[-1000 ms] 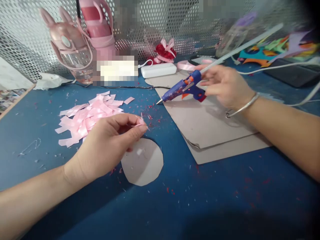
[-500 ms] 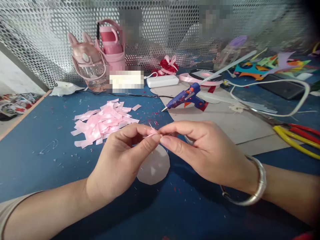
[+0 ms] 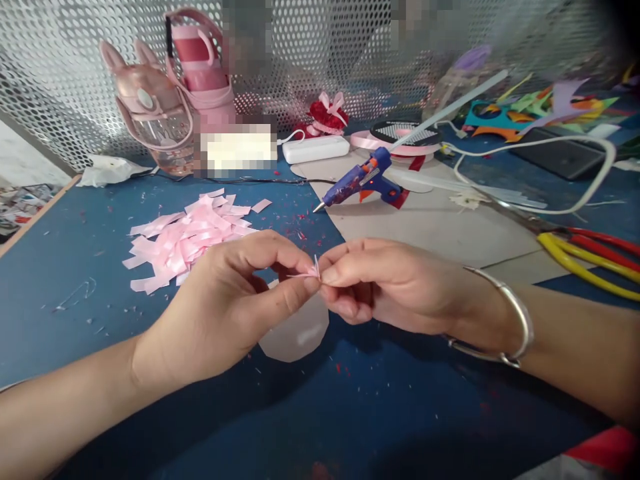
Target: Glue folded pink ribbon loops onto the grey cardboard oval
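Observation:
Between the fingertips of both hands is a small folded piece of pink ribbon (image 3: 313, 270), mostly hidden by the fingers. My left hand (image 3: 240, 300) pinches it from the left, thumb below and forefinger above. My right hand (image 3: 390, 283), with a silver bangle at the wrist, pinches its right side, the other fingers curled in. Under the hands a pale round disc (image 3: 295, 330) lies on the blue table, partly covered by my left hand. Left of them lies a heap of cut pink ribbon pieces (image 3: 187, 237).
A blue glue gun (image 3: 357, 181) rests on grey card (image 3: 425, 227) behind the hands. Cutters with red and yellow handles (image 3: 575, 260) lie at right. Pink bottles (image 3: 155, 120), a white power bank (image 3: 316, 149) and a ribbon roll (image 3: 400, 143) stand along the perforated metal screen (image 3: 310, 40).
The right hand has turned and its fingers have curled under. More of the ribbon's folded ends now shows between the fingertips. The view has shifted slightly.

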